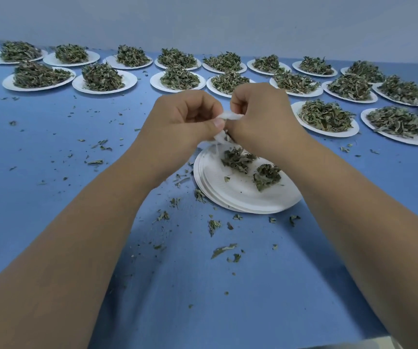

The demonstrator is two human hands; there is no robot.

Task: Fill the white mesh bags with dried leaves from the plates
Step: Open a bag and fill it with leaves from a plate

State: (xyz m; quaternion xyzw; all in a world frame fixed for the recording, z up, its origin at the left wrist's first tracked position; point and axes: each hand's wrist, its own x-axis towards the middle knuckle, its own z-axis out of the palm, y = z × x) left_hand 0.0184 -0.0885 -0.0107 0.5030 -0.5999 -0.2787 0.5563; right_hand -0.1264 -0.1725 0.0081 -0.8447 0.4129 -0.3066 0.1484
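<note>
A small white mesh bag of soft, crumpled fabric is held between two bare hands above the middle of a matte blue table, just over the far rim of a stack of round white paper plates. The left hand pinches the bag, its thumb pressed flat against curled fingers. The right hand grips it from the other side, knuckles up, fingers folded tightly round the cloth. The two hands meet almost knuckle to knuckle, so that only a puff of mesh shows between them and a second fold hangs below the thumbs. How full the bag is cannot be told, as the hands hide most of it. Both bare forearms reach in from the lower corners and converge at the bag.

The stacked plates sit slightly offset, their fluted rims showing as thin layers. The top plate carries two small clumps of dried green leaves, curled and crinkled. Loose leaf fragments lie scattered over the table, thickest round the stack and thinner to the left.

Beyond the hands, rows of loaded plates of the same white paper run across the table from left to right, each bearing a heap of dried leaves. Two more stand nearer on the right. A plain pale grey wall closes the scene behind them.
</note>
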